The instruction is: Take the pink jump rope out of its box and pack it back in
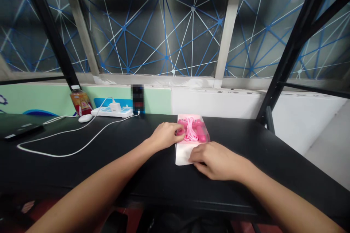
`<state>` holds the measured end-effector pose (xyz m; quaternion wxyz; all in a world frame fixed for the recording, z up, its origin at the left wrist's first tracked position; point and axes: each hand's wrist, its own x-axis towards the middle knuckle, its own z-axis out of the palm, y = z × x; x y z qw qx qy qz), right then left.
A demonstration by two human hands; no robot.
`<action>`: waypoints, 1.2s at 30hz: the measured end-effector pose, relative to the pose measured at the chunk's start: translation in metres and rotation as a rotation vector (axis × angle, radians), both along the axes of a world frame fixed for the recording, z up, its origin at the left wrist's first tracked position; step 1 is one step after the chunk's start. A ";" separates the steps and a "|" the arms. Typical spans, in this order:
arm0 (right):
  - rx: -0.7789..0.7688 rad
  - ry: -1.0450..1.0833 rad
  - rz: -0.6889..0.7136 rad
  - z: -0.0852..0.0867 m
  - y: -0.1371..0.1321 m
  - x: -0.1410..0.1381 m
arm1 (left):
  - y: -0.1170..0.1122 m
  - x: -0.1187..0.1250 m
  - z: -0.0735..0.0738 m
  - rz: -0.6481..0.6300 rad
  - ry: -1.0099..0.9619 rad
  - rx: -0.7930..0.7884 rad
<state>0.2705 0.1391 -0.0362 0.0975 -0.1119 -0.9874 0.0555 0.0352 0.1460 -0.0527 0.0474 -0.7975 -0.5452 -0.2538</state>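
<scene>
A pink jump rope (192,131), its cord bundled between two handles, lies in a clear-topped package (203,119) on the black table. The near part of that package is a white card panel (182,154). My left hand (167,135) reaches its left side, with thumb and fingers closed around the left edge by a pink handle. Lower down, my right hand (214,158) rests over the white panel's right edge. Its fingers are bent and closed there, and the fingertips are partly hidden.
Behind on the left stand a drink bottle (80,101), a white power strip (112,111) with a charger, and an upright phone (138,98). A white cable (51,156) loops across the table (131,178). A white mouse (85,118) and a dark flat device (24,131) lie farther left.
</scene>
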 end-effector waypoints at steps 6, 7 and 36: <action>-0.328 -0.023 0.121 0.007 -0.003 0.008 | 0.016 -0.005 0.002 0.164 -0.162 -0.067; -0.382 -0.039 0.137 0.007 -0.004 0.008 | 0.020 -0.007 0.002 0.192 -0.192 -0.082; -0.122 0.224 -0.462 -0.015 0.045 0.012 | -0.015 -0.001 0.017 -0.079 -0.029 -0.293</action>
